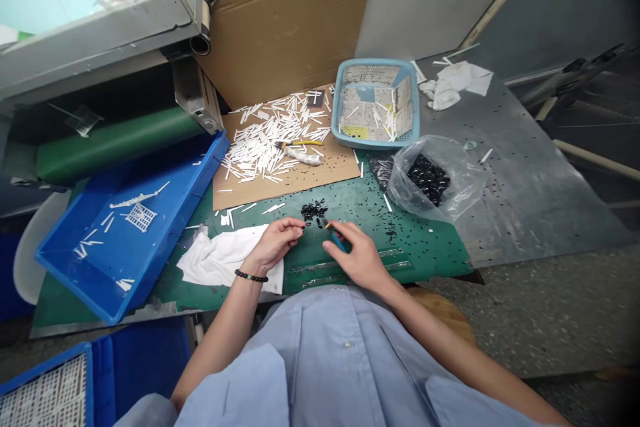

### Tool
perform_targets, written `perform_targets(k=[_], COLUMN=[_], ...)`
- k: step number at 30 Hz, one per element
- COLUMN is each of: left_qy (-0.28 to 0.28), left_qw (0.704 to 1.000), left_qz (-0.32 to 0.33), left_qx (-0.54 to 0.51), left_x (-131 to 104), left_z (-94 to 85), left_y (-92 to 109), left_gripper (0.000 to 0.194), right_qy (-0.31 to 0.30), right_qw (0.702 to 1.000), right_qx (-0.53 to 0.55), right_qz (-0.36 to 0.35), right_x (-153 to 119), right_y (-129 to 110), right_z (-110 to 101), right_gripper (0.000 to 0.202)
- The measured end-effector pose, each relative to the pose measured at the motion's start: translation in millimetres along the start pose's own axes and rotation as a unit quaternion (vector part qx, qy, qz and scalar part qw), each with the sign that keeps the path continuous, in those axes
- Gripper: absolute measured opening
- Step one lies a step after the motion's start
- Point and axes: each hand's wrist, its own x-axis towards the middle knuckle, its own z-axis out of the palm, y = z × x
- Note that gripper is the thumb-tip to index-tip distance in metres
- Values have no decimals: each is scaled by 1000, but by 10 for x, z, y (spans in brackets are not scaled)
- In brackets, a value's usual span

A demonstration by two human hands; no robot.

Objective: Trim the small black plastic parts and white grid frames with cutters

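Observation:
My left hand (277,240), a beaded bracelet on its wrist, is closed in a pinch on a small black piece (303,228). In my right hand (359,255) is a blue-handled hand tool (336,239), probably nippers or pliers; its jaws point toward the left hand and are too small to make out. Just beyond both hands lies a pile of shiny small black pieces (313,210) on the green mat (273,208). A white cloth (225,257) lies beneath and left of my left wrist.
White sticks (270,140) and a yellow-handled tool (307,143) cover a cardboard sheet (240,197). Behind stands a light-blue basket (417,127); right of it, a clear bag (460,193) of black pieces. A blue tray (165,213) tilts at left, and black bits litter the table.

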Motion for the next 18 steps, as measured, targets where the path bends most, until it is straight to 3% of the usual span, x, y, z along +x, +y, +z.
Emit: perform_targets(k=[1, 4, 5, 8, 12, 15, 18], left_qy=[-3, -16, -23, -32, 55, 152, 177], left_qw=[1000, 998, 995, 989, 997, 971, 897], left_qz=[-1, -1, -1, -7, 9, 82, 155], left_qx=[-7, -67, -95, -147, -50, 164, 373], left_x=[-4, -17, -19, -4, 129, 304, 457], left_z=[3, 1, -3, -8, 35, 68, 69], left_y=[4, 15, 20, 41, 68, 93, 136], left_gripper=[27, 22, 19, 14, 19, 20, 20], right_qy=[12, 9, -3, -15, 38, 10, 13], right_qw=[989, 870, 843, 822, 775, 793, 837], right_qx=[133, 439, 483, 523, 542, 533, 475], right_qz=[69, 225, 236, 223, 321, 296, 271], right_x=[11, 29, 29, 23, 35, 37, 25], right_y=[-27, -75, -73, -22, 65, 92, 101], right_z=[-15, -69, -88, -123, -100, -63, -50], right_gripper=[42, 42, 39, 32, 27, 30, 34])
